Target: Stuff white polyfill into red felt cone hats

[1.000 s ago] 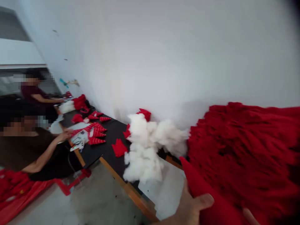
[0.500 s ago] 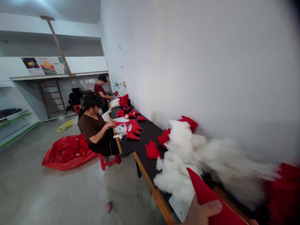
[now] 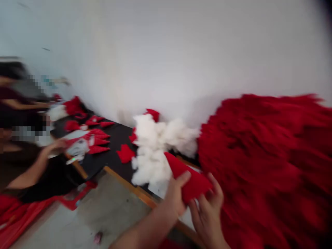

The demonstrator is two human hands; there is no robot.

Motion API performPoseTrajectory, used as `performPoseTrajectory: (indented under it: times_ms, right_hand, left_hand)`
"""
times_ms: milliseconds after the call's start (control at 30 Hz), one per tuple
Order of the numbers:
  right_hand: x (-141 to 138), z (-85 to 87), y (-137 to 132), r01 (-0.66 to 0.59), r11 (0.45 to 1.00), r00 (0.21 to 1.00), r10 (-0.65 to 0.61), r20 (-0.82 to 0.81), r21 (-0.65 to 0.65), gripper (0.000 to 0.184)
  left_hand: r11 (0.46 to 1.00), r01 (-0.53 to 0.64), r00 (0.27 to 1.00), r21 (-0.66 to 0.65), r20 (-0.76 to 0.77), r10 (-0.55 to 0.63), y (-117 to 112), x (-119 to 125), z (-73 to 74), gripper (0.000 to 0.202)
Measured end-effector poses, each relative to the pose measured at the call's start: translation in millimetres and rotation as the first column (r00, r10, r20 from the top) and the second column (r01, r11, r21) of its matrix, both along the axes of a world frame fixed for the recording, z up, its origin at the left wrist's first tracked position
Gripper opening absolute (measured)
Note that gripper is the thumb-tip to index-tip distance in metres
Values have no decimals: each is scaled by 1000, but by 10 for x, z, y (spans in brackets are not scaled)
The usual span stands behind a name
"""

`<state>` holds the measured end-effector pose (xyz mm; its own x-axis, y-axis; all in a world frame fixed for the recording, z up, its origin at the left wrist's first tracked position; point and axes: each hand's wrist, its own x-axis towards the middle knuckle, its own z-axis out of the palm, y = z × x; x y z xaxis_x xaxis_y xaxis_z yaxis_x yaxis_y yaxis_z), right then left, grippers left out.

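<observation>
A pointed red fabric piece (image 3: 194,183), cone-shaped like a small hat, is held between my two hands above the table. My left hand (image 3: 177,193) grips its near left side, thumb lying across the cloth and tip pointing up and left. At the wider end, the fingers of my right hand (image 3: 209,204) close on the lower edge. Just beyond the piece lies fluffy white stuffing (image 3: 153,152), partly covered by it. To the right of my right hand rises a big heap of red fabric pieces (image 3: 264,155).
Small red pieces (image 3: 126,153) lie on the black table (image 3: 116,169), which has a wooden edge (image 3: 140,193). At left, a seated co-worker (image 3: 33,173) handles red striped pieces (image 3: 98,141); another person (image 3: 15,97) stands farther back. A white wall (image 3: 181,62) runs behind.
My view has swung right, bringing the red heap fully into sight. Both hands and the red piece now show nearer the middle, and my right hand is plainly visible on it.
</observation>
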<state>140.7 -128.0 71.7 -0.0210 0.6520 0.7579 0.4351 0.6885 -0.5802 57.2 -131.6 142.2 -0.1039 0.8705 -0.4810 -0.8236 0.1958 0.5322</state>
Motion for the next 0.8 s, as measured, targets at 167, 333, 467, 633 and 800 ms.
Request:
performPoseTrajectory:
  times_ms: [167,333,467,633,800]
  right_hand:
    - [403,271,-112,267,963,955,-257,149,-48,35]
    - [838,442,-323,410,907,907,-395,146,-93,32]
    - [1132,478,-535,529,847,848,-524,84,-55,39]
    - [1458,474,-763,603,793,796,-605,-3,-82,45]
    - [1705,363,-907,592,766,680,-641,-357,-249,45]
  left_hand:
    - [982,155,987,105,-44,-151,261,357,115,29]
    - [896,417,908,155,-30,-417,207,862,185,24]
    - [829,527,845,189,-17,-534,126,1197,228,24]
    - [757,642,752,121,93,-652,49,1593,277,23]
    - [696,709,671,119,193,-716,-108,2009,268,24]
